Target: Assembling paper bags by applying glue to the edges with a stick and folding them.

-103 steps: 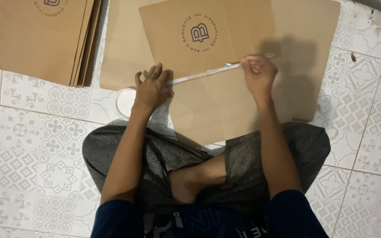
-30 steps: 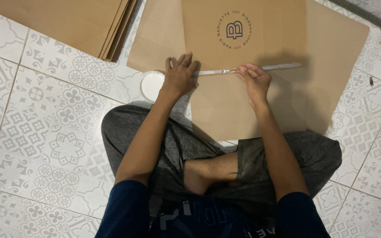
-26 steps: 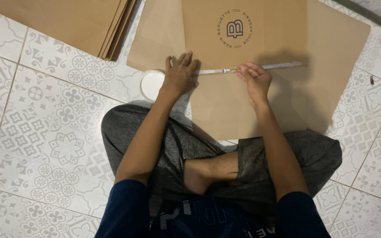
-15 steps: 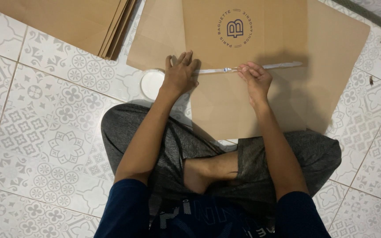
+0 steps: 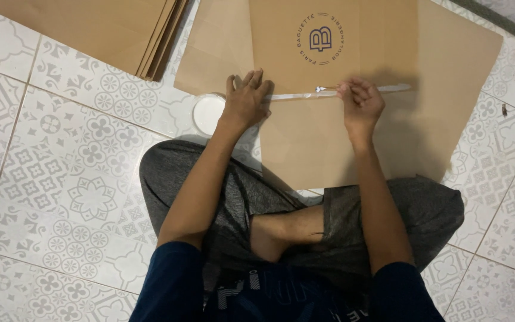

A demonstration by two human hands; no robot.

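A brown paper bag sheet [image 5: 353,42] with a round dark printed mark lies flat on a larger brown sheet [image 5: 460,77] on the tiled floor. A white wet strip of glue [image 5: 293,94] runs along the bag's lower edge. My left hand [image 5: 244,102] lies flat with fingers spread, pressing the left end of that edge. My right hand [image 5: 360,102] pinches a thin stick-like glue applicator [image 5: 324,89] whose tip rests on the white strip.
A small round white container of glue [image 5: 208,112] sits on the floor just left of my left hand. A stack of brown paper sheets [image 5: 102,30] lies at the upper left. My crossed legs in grey shorts [image 5: 305,226] fill the lower middle.
Since 3.4 s ago the view has shifted, so the sheets sit further right. Over the last second my right hand has edged the applicator slightly along the strip; my left hand stays put.
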